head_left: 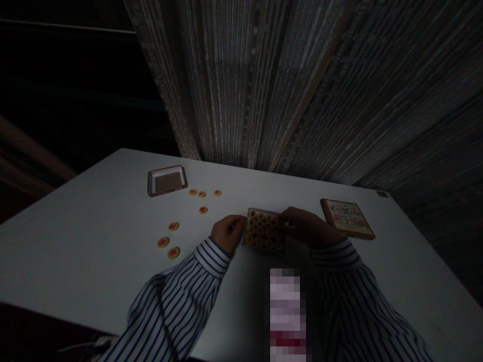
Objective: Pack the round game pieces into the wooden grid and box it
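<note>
My left hand half-curls at shallow rectangular box of round tan discs | my right hand bends at its right edge | grips: can't tell

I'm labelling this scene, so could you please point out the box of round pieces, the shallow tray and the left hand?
Box of round pieces point(263, 249), head view: near rim.
Shallow tray point(168, 182), head view: its brown middle.
Left hand point(226, 234), head view: back of hand.

Hands on either side of a box of round pieces, contact unclear in the gloom.
</note>
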